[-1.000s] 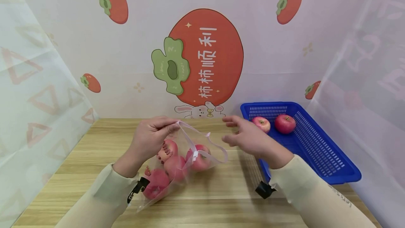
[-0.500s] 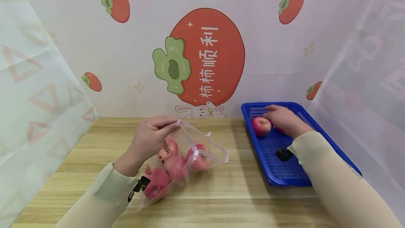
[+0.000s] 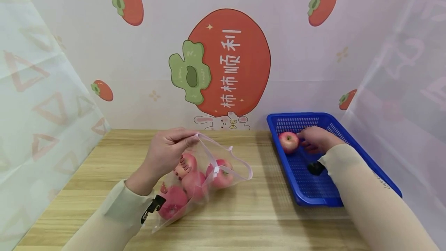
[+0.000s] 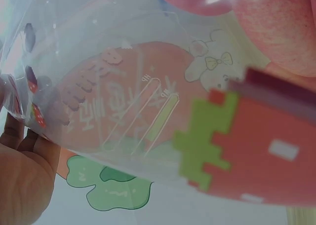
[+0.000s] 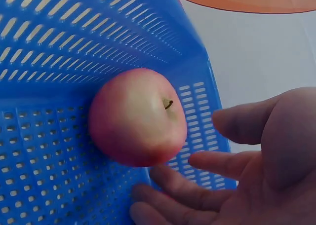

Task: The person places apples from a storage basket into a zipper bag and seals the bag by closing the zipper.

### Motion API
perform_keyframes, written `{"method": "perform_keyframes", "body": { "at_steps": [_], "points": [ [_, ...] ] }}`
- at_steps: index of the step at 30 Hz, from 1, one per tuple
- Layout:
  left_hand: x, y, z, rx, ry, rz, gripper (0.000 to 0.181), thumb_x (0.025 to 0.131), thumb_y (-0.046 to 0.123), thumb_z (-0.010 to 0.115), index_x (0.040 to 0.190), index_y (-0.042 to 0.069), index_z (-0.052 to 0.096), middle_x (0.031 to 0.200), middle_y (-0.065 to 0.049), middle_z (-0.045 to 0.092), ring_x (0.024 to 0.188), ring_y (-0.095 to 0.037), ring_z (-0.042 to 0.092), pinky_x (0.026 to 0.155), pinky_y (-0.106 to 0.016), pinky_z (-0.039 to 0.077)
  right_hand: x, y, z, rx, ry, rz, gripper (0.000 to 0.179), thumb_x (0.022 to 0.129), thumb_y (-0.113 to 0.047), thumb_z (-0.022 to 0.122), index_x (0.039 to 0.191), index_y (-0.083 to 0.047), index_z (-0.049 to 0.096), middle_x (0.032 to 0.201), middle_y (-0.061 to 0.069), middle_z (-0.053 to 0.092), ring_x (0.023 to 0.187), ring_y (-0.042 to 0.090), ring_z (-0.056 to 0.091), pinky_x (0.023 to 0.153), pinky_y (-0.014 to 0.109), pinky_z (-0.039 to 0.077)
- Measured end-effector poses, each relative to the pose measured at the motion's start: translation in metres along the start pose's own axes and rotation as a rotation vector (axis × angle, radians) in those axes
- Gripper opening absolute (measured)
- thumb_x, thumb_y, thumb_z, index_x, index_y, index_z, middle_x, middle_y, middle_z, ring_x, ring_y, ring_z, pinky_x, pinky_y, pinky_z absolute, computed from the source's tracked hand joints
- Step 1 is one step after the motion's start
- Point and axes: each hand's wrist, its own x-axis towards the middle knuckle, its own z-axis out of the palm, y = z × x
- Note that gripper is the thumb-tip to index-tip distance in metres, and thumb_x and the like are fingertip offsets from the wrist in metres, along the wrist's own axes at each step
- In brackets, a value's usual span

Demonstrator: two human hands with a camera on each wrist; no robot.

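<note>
My left hand [image 3: 168, 152] pinches the top edge of a clear zip bag [image 3: 209, 200] with a pale pink zip rim and slider, its mouth gaping to the right. Several red apples [image 3: 193, 185] lie inside it on the table. In the left wrist view the bag's printed film [image 4: 123, 101] fills most of the picture, with the fingers at its edge. My right hand [image 3: 318, 139] is inside the blue basket, to the right of a red-and-yellow apple [image 3: 289, 142]. In the right wrist view its fingers [image 5: 182, 188] are spread and bent loosely beside that apple, gripping nothing.
The blue plastic basket [image 3: 301, 198] with slotted walls stands at the right of the wooden table [image 3: 237, 231]. A white cloth backdrop [image 3: 150, 61] printed with persimmons rises behind, with cloth sides left and right.
My right hand has gone from beside the bag into the basket, first over the right-hand apple, which no longer shows, then lower beside the other. My left hand and the bag have stayed put.
</note>
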Motion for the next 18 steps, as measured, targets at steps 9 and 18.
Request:
{"method": "perform_keyframes", "body": {
  "at_steps": [9,18],
  "points": [
    [-0.0006,0.0006,-0.0001,-0.001,0.001,-0.004,0.015,0.088,0.014,0.078,0.102,0.012,0.081,0.075,0.001,0.067,0.062,-0.017,0.050,0.052,-0.026,0.041,-0.0005,0.0048,0.0042,0.006,0.021,0.030,0.067,0.102,-0.028,0.055,0.150,0.010,0.027,0.140,0.037,0.041,0.120,0.051,0.051,0.091,0.053,0.051],
    [-0.0014,0.0006,-0.0008,0.024,-0.007,-0.007,0.015,0.088,0.014,0.078,0.103,0.013,0.081,0.078,0.002,0.069,0.063,-0.017,0.051,0.052,-0.026,0.041,0.0010,0.0071,0.0053,0.069,-0.017,0.052,0.064,0.106,-0.027,0.047,0.149,0.013,0.022,0.143,0.039,0.033,0.123,0.057,0.045,0.093,0.058,0.048]
  ]
}}
